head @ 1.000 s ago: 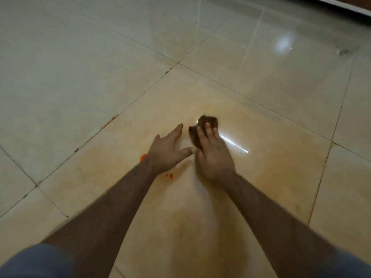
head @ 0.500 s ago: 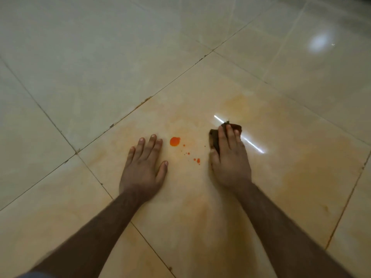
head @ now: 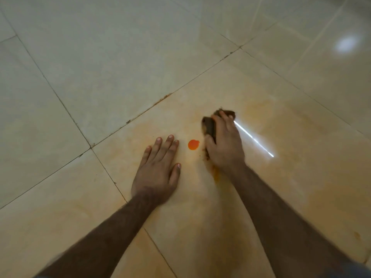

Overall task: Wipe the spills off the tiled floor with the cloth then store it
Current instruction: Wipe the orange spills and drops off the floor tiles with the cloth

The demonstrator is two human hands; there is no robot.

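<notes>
Single head view: high above, facing forward and steeply down, close over tiled floor; forearms enter from bottom edge.

L hand flat, fingers spread, R hand curled, both arms extended fwd

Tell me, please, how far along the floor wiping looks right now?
Partly done. An orange smear by the right wrist suggests some spill has been wiped thin. In hand: the right hand presses the brown cloth on the tiled floor, beside the round orange spot; the left hand rests flat. Left: that spot, the faint orange film, then storing the cloth.
</notes>
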